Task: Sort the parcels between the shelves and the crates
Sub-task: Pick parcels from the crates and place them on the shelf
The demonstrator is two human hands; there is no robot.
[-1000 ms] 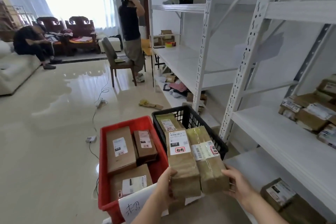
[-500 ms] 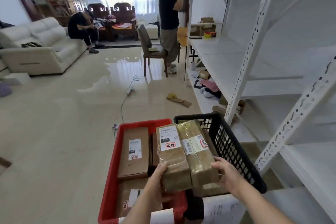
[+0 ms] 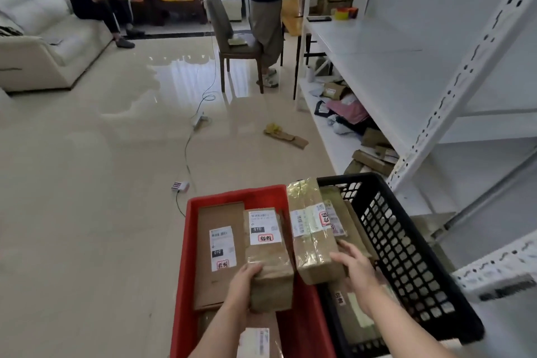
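My left hand (image 3: 242,282) grips the near end of a brown parcel (image 3: 268,256) with a white label, held over the red crate (image 3: 186,256). My right hand (image 3: 356,266) holds the near right side of a tape-wrapped brown parcel (image 3: 311,232), which lies across the edge between the red crate and the black crate (image 3: 406,244). A flat brown parcel (image 3: 218,244) lies in the red crate. More parcels sit in the black crate under my right hand. White shelves (image 3: 377,67) stand to the right.
A cable and power strip (image 3: 200,120) run over the glossy floor ahead, with cardboard scraps (image 3: 286,135) nearby. One person stands by a chair (image 3: 232,38); another sits on a white sofa (image 3: 43,46). Loose parcels and bags lie on the bottom shelf (image 3: 348,113).
The two parcels, held together before, have come apart and dropped lower over the crates: the left one over the red crate, the right one toward the black crate. My view has tilted down.
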